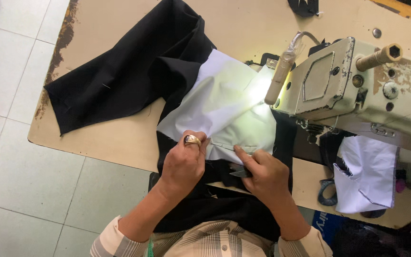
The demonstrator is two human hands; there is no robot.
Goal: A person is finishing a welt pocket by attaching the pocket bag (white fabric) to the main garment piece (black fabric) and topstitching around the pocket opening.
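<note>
A black garment [134, 71] lies spread across the sewing table, with a white fabric panel [220, 102] attached to it and lit by the machine lamp. My left hand [184, 164], wearing a gold ring, pinches the near edge of the white panel. My right hand [262, 173] holds a small metal tool, apparently thread snips [239, 173], at the same edge, its forefinger pressing the white cloth. A thin thread runs between the two hands. The black cloth drapes down over the table edge onto my lap.
A cream industrial sewing machine [357, 85] stands at the right, its lamp [281, 71] shining on the cloth. A second white piece with grey edging [367, 178] hangs at the right. The tan tabletop [120, 138] has a worn left edge; tiled floor [20, 166] lies beyond.
</note>
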